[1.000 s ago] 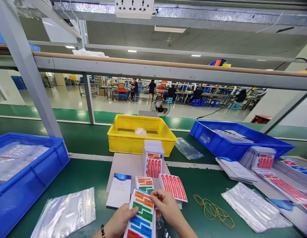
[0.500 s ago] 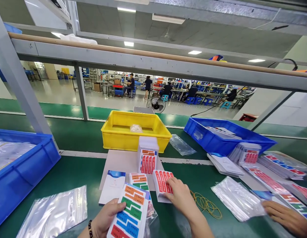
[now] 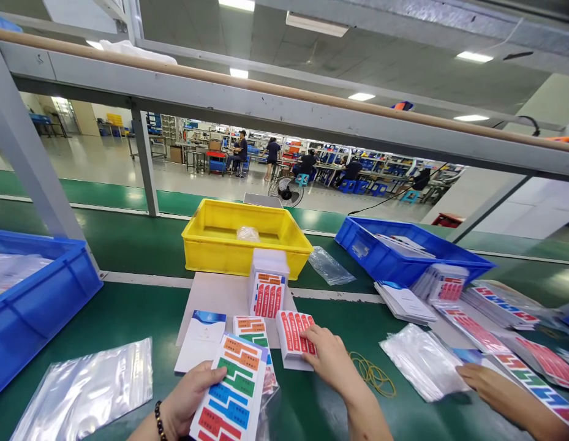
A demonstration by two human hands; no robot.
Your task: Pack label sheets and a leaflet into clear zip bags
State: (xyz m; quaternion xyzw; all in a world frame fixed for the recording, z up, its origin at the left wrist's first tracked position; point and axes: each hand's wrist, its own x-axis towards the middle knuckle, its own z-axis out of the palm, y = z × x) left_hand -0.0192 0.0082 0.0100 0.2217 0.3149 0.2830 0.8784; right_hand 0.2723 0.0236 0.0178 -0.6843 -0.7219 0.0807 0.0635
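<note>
My left hand [image 3: 192, 395], with a beaded bracelet at the wrist, grips a label sheet [image 3: 231, 392] printed in orange, green, blue and red blocks. Close by on the right, my right hand [image 3: 327, 355] has its fingers and thumb closed at the edge of a stack of red label sheets [image 3: 291, 334]. Partly behind the held sheet lies another coloured label sheet [image 3: 250, 327], with clear plastic below it. A white and blue booklet [image 3: 201, 340] is to its left. Behind them stands a taller stack of labels [image 3: 267, 294] on a pale board.
A yellow bin [image 3: 229, 254] stands behind, with blue bins [image 3: 36, 306] on both sides. Clear plastic bags [image 3: 89, 386] lie at left. Rubber bands [image 3: 371, 373] are right of my right hand. A co-worker's hand [image 3: 481, 380] touches plastic bags [image 3: 422, 364] at right.
The view has shifted slightly. My hands stay in nearly the same places, on the same sheet and stack. The co-worker's hand has moved left onto the plastic bags.
</note>
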